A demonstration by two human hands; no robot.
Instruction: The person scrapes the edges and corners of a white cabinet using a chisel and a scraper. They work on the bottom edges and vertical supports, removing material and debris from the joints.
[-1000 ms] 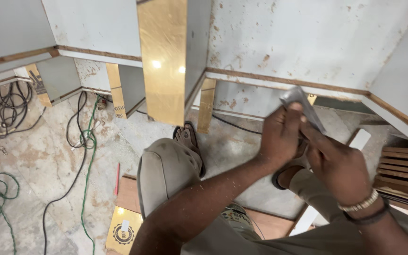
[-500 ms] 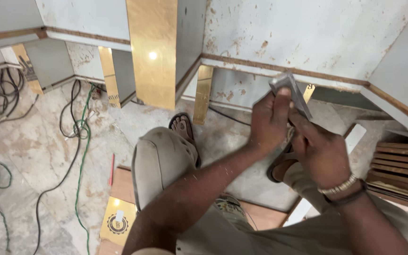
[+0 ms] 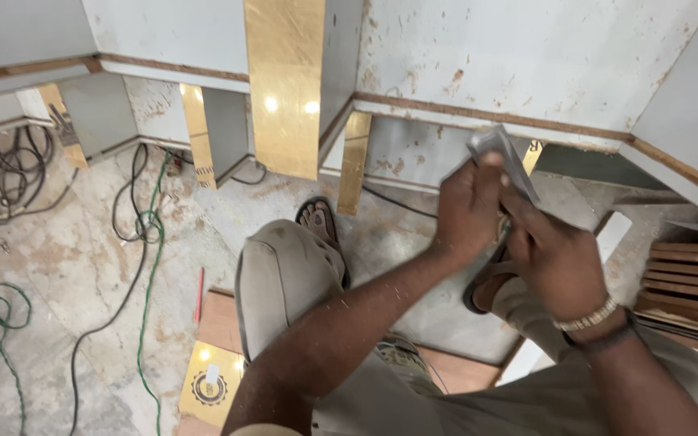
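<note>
A: Head view: speckled stone floor point(image 3: 66, 266), white laminate cabinet panels point(image 3: 527, 56) with brown edge band, unfinished. Count the gold bits?

B: Glossy gold laminate strips: one wide point(image 3: 284, 89), at least two narrow uprights point(image 3: 198, 133) point(image 3: 355, 161), a fourth partly hidden behind the hands, can't confirm. One gold square offcut point(image 3: 212, 386) on the floor by the knee

A: Hands?

B: Both up at centre right. Left hand point(image 3: 466, 210) and right hand point(image 3: 555, 258) closed together on one thin grey flat strip point(image 3: 502, 157). Left fingers wrap its upper end, right hand pinches lower down. Right wrist has a beaded metal bracelet point(image 3: 585, 316)

A: Strip axis?

B: Long axis runs diagonal, upper left to lower right, top end sticking out above the left hand toward the cabinet base. Left hand is nearer the free end; lower end hidden under the right hand

A: Floor clutter?

B: One green cable point(image 3: 151, 242), several black cables point(image 3: 2, 173), one red pencil-like stick point(image 3: 200, 292), stack of dark wood slats point(image 3: 692, 278) at right. Two sandalled feet, one point(image 3: 321, 226) clear, other mostly hidden
</note>
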